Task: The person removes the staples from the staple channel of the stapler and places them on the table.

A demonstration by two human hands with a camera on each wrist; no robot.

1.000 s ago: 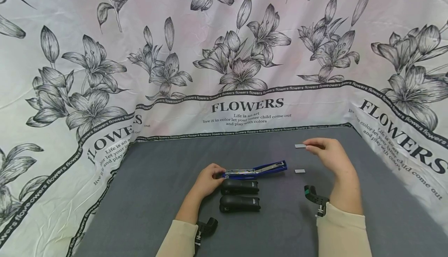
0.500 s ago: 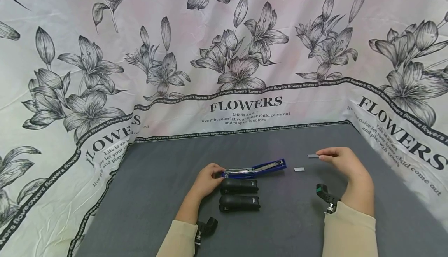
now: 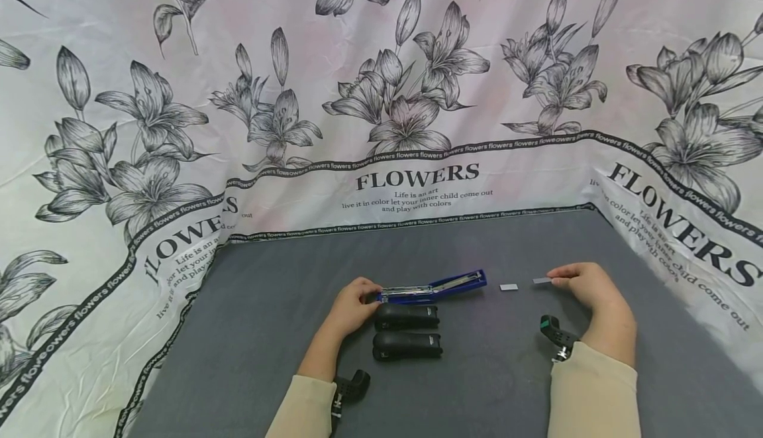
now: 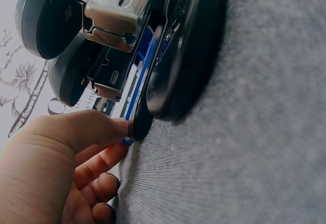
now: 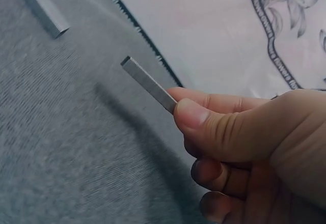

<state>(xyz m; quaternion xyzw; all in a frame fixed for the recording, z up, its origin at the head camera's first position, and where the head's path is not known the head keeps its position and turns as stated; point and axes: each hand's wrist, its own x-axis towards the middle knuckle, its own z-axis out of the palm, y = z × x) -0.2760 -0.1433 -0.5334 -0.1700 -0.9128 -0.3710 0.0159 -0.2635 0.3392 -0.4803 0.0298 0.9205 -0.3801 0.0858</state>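
My right hand (image 3: 593, 289) pinches one end of a strip of staples (image 5: 148, 84) between thumb and forefinger, above the cloth. The strip's free end points left, towards a second strip of staples (image 3: 508, 287) lying on the cloth. My left hand (image 3: 353, 305) holds the near-left end of a blue stapler (image 3: 411, 294) between thumb and fingers. That stapler lies with its top swung wide, its metal channel showing. In the left wrist view the thumb (image 4: 104, 128) is at its end, and black staplers hide most of its body.
Two black staplers (image 3: 407, 317) (image 3: 408, 346) lie side by side just in front of the blue one, close to my left hand. Grey cloth (image 3: 477, 385) covers the table. A flower-printed curtain (image 3: 417, 93) rises behind and at both sides.
My right hand has moved right and nearer to me with the strip of staples, lowering it beside the other strip. The left hand and the staplers have stayed in place.
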